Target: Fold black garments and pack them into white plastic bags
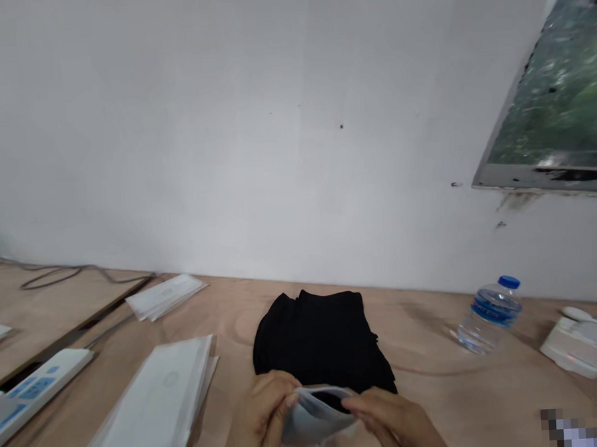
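So, the fingers (289, 399) of the left hand (261, 419) and the fingers (356, 403) of the right hand (393, 422) pinch opposite edges of a clear plastic bag (309, 426), holding its mouth narrowly open. That mouth runs roughly from 9 to 3 o'clock and tilts up toward the wearer, with darkness showing inside. Just past it, at 12 o'clock, a folded black garment (319, 336) lies on the plywood counter (437, 389), its length pointing toward the white wall (295, 150) along the far edge. Well apart at 10 o'clock sit two stacks of white packets (153, 408). A water bottle (489, 315) lies tilted at 2 o'clock, its blue cap pointing away.
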A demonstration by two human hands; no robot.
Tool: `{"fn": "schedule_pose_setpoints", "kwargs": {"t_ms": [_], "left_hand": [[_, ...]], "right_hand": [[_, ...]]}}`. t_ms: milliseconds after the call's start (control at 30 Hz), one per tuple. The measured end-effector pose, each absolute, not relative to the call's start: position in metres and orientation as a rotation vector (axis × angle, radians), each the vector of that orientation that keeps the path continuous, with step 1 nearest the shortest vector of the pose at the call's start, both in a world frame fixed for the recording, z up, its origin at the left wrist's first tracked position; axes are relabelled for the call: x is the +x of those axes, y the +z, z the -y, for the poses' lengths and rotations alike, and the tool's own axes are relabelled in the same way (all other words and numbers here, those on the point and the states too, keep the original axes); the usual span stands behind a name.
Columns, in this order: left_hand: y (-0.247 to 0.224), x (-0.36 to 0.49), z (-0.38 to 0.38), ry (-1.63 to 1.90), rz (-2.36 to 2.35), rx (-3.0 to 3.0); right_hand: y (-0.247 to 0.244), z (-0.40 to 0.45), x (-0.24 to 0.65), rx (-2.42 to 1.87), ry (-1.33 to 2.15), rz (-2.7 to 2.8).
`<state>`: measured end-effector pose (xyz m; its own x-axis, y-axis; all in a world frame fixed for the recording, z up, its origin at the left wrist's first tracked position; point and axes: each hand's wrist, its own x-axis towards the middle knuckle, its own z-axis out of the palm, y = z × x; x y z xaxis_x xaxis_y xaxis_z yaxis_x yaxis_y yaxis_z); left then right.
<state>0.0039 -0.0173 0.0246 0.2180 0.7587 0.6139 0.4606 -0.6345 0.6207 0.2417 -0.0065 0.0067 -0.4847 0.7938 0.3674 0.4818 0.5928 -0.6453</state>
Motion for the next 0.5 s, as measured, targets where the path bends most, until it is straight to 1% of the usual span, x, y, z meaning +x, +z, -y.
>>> {"fn": "schedule_pose_setpoints", "kwargs": {"t_ms": [67,133,233,300,333,400,433,500], "left_hand": [[0.025,0.01,0.017,1.41,-1.029,2.371],[0.027,0.013,0.018,1.399,-0.977,2.493],[0.029,0.011,0.02,1.389,-1.047,2.601],[0.027,0.007,0.022,1.521,-1.173,2.619],[0.023,0.005,0.023,1.645,-1.297,2.55],[0.013,0.003,0.026,1.873,-1.533,2.218],[0.006,0.004,0.028,1.879,-1.572,2.01],[-0.008,0.007,0.033,1.648,-1.435,1.669]], "right_hand": [[0.013,0.004,0.23,-1.012,0.62,2.268],[0.013,0.0,0.221,-1.106,0.604,2.319],[0.009,-0.001,0.214,-1.101,0.572,2.314],[0.006,0.001,0.211,-1.054,0.688,2.214],[0.004,0.003,0.21,-1.057,0.779,2.111],[-0.002,0.006,0.209,-1.107,0.952,1.81],[-0.006,0.006,0.21,-1.126,1.016,1.636],[-0.017,0.003,0.214,-1.124,1.112,1.361]]}}
